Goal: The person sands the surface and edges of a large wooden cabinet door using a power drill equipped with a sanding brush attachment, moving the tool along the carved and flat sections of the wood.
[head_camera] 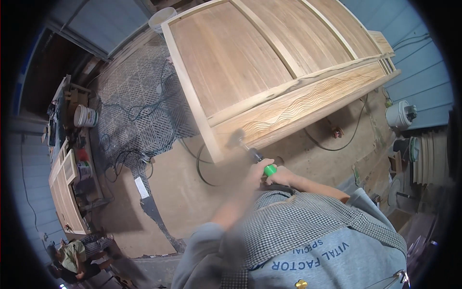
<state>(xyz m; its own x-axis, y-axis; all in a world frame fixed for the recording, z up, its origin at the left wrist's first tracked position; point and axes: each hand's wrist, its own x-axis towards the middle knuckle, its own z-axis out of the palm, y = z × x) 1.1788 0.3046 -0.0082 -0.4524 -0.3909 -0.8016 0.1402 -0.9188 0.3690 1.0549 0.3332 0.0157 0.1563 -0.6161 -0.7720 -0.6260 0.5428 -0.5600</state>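
Observation:
Both of my hands are closed around a handheld rotary power tool with a green body (270,170) and black nose. My left hand (260,171) grips it toward the front, and my right hand (283,176) holds it just behind. At the end of its metal shaft, a dark round head (237,138) is blurred over the near left end of a carved wooden rail (288,108); I cannot tell the head's exact type. Wavy grooves run along that rail. It belongs to a large wooden panelled frame (231,65), with flat boards set between pale strips.
Hoses and cords (144,112) cross the slotted floor mat (126,83) at left. Brown sheets (187,188) cover the nearer floor. White buckets (86,116) stand around. Another wooden panel (65,195) leans at left, near another person (77,258) at lower left.

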